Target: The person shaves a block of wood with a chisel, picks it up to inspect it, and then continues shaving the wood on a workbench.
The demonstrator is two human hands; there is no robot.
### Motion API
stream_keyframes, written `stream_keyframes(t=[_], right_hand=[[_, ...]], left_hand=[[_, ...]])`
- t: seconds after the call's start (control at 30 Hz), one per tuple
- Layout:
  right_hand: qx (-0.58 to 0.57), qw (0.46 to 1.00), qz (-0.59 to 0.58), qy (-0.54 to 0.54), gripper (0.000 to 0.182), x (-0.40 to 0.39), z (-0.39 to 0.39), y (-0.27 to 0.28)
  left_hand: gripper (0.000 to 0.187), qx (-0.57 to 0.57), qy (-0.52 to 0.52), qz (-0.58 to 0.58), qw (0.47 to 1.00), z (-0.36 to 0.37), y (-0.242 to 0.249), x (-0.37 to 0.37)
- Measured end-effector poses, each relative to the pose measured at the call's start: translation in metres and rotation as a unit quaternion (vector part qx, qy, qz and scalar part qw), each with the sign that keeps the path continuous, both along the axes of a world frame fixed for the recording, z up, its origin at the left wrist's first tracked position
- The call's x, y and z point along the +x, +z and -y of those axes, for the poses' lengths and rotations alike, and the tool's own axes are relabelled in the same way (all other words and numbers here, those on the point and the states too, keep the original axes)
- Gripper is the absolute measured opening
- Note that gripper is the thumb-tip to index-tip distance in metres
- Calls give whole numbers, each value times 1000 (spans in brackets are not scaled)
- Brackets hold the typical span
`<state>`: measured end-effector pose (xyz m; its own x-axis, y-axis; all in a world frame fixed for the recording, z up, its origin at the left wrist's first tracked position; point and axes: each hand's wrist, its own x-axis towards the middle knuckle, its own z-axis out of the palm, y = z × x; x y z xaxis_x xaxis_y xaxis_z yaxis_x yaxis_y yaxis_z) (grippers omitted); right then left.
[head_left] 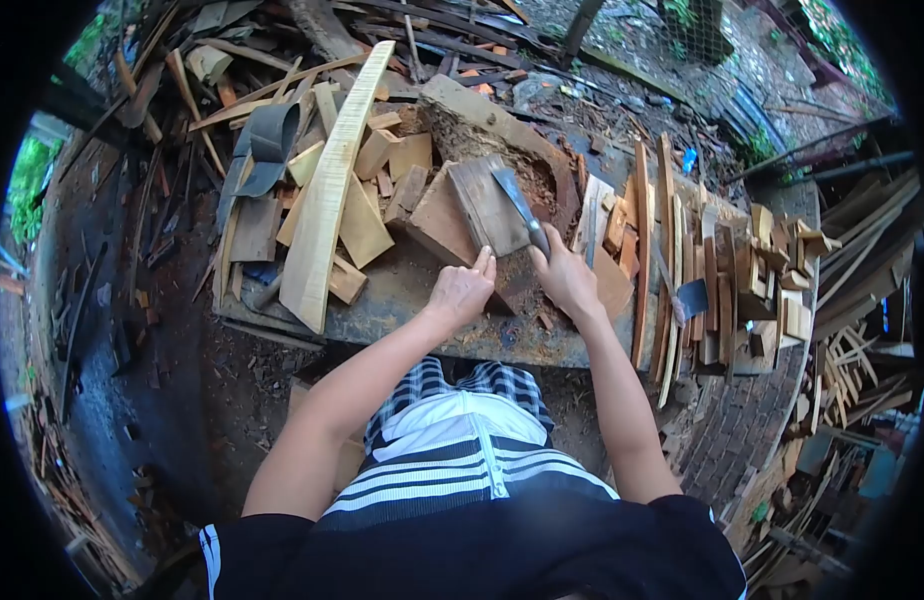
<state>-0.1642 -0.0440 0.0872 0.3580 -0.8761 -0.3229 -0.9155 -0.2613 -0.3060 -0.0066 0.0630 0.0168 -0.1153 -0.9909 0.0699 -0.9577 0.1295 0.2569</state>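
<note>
My right hand [568,277] is wrapped round the handle of a short chopping knife [512,192] with a flat metal blade that widens toward its tip. The blade lies over the right side of a greyish-brown wooden board [482,203], overlapping it in this view. Closed at the near edge of that board is my left hand [465,288], its thumb and fingers pinching the lower corner. The board leans tilted on a thicker brown wood block [437,222]. Wood chips and dust [525,290] lie between and beyond my hands.
A long pale plank [334,195] slants up on the left among cut offcuts [364,230] and a bent dark sheet [267,150]. To the right, long strips [643,250], a dark-bladed tool [691,298] and stacked blocks [772,270] cover the bench [402,330].
</note>
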Motion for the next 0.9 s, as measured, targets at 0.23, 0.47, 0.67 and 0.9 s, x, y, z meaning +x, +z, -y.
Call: stream_keyframes(t=[0.23,0.47,0.67,0.9], right_hand=[[3,1000,-16,15,54,-32,-53,7],[2,1000,-5,10,54,-26,-62,3],[0,1000,-13,22,55,-56,-92,7],[-19,1000,-1,9,52,-30,-80,2]], left_hand=[[51,15,-14,12,1000,-3,0,5],[53,16,-17,16,1000,-4,-3,3],[55,19,-7,10,1000,-7,-2,6],[56,16,-11,13,1000,-10,2,8]])
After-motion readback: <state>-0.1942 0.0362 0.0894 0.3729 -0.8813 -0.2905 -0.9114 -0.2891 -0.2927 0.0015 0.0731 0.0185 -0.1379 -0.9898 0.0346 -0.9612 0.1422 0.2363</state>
